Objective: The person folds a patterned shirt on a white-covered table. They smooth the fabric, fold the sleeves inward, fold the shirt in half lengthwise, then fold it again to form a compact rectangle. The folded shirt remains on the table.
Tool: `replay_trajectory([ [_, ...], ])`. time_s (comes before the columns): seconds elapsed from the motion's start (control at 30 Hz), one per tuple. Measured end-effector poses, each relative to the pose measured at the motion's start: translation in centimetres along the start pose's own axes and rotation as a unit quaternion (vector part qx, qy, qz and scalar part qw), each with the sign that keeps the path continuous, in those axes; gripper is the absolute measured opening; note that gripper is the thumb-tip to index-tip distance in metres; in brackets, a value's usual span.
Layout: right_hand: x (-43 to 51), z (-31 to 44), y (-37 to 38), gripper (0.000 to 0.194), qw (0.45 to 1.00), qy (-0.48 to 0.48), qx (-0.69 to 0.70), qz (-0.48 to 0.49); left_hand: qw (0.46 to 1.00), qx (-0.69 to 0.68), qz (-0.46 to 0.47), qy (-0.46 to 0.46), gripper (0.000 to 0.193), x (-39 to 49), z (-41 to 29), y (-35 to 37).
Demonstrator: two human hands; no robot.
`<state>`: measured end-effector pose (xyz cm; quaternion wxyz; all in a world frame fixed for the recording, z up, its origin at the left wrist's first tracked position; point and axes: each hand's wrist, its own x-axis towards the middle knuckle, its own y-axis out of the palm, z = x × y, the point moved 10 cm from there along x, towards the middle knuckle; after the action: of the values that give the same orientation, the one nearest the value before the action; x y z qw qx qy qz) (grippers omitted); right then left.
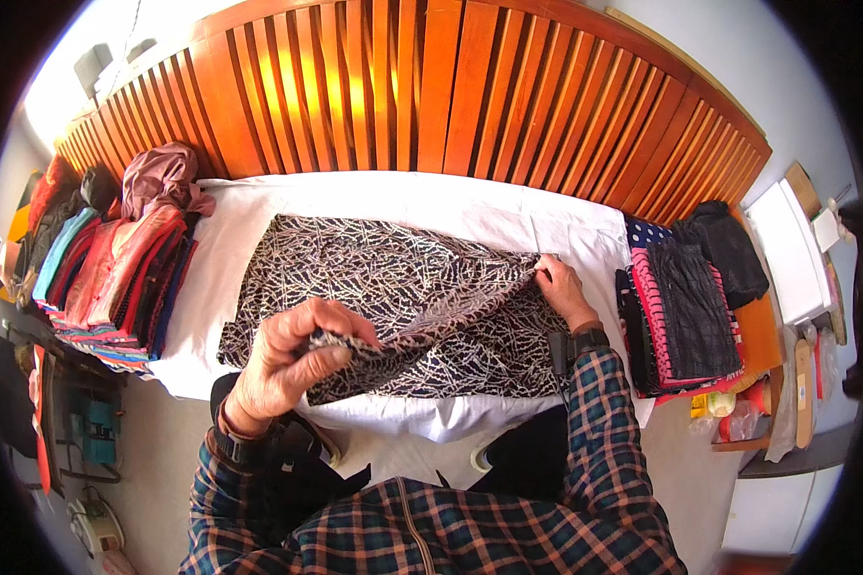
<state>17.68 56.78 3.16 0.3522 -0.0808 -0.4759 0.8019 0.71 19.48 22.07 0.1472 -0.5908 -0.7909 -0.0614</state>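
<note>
A black-and-cream patterned garment (345,266) lies spread over the white sheet (417,190) in front of me. My left hand (295,359) pinches its near edge between thumb and fingers and holds that part raised above the cloth. At the garment's right end, my right hand (562,287) grips a corner of the fabric. Between the two hands the lifted edge runs as a slanting fold, showing a paler underside. The garment's exact kind is not clear from this view.
Folded clothes form a tall stack (115,280) on the left, with a mauve cloth (160,176) bunched on top. Another pile (690,309) of folded garments stands at the right. Beyond the sheet rises a slatted wooden headboard (467,93). A wooden shelf (755,424) holds small items at far right.
</note>
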Motion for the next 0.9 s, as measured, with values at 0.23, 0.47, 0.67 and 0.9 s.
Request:
replay_trajectory([
  [0.23,0.5,0.3,0.0,0.013,0.997,0.015,-0.051,-0.048,0.988,0.076,-0.13,-0.036,0.013,2.4,6.4,-9.0],
  [0.47,1.2,0.5,0.5,0.014,0.994,0.014,-0.092,-0.054,0.975,0.03,-0.204,-0.086,0.01,4.3,15.2,-15.8],
  [0.67,1.6,0.1,1.1,0.016,0.99,0.007,-0.13,-0.055,0.957,0.147,-0.225,-0.111,0.011,5.9,19.6,-18.7],
  [0.9,1.8,1.1,1.2,0.015,0.983,-0.011,-0.172,-0.067,0.937,0.194,-0.26,-0.127,0.016,8.0,24.6,-22.2],
])
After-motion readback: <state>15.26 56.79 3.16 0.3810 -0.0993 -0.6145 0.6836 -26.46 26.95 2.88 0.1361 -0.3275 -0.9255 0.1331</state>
